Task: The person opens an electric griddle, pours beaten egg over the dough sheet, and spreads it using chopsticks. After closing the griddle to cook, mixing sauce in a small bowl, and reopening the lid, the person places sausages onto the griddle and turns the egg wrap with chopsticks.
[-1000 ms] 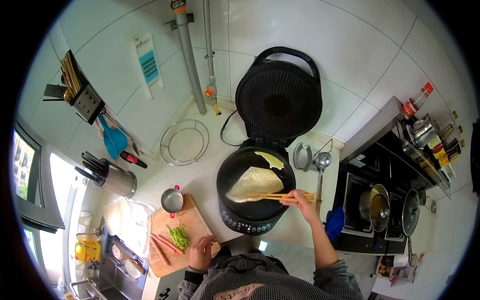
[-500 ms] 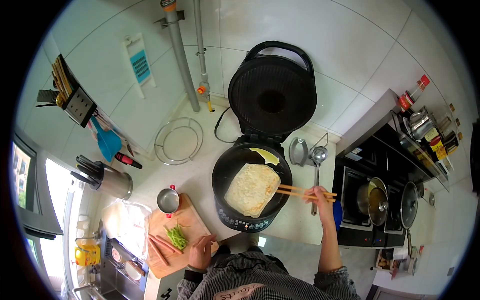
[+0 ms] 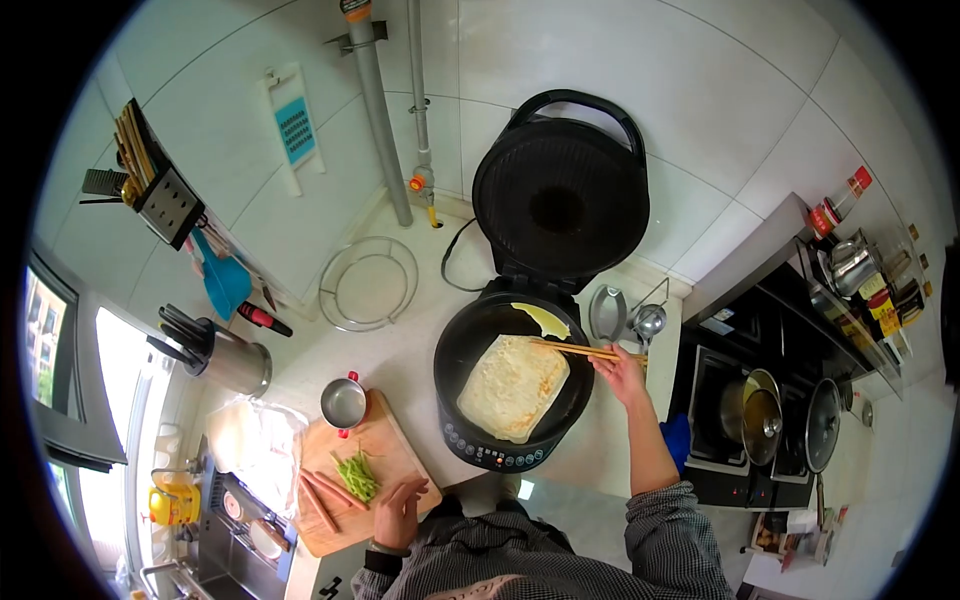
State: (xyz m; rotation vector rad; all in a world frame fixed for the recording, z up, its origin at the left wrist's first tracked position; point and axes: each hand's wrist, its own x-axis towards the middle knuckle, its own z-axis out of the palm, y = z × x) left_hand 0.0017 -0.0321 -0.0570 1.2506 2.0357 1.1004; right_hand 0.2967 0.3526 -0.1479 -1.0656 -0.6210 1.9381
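Observation:
With my right hand (image 3: 622,374) I grip a pair of wooden chopsticks (image 3: 575,349), whose tips reach the upper right edge of a pale flatbread (image 3: 512,392). Whether they pinch it or only touch it, I cannot tell. The flatbread lies in the black round pan of an electric griddle (image 3: 441,375), its ribbed lid (image 3: 545,190) raised. A yellow strip, like egg (image 3: 545,321), shows behind the bread. My left hand (image 3: 398,515), loosely curved with nothing in it, is at the right edge of a wooden cutting board (image 3: 395,450). Green strips (image 3: 356,477) and sausages (image 3: 320,505) lie on that board.
A metal cup (image 3: 344,403) with red handles stands at the board's back edge. Behind it are a wire rack (image 3: 368,283) and a knife block (image 3: 235,358). Right of the griddle are a ladle (image 3: 649,320) and the stove with a lidded pot (image 3: 752,415).
My right hand has moved away from me, bringing the chopstick tips from the bread's right side to its upper right edge. The view has shifted slightly. My left hand stays by the board.

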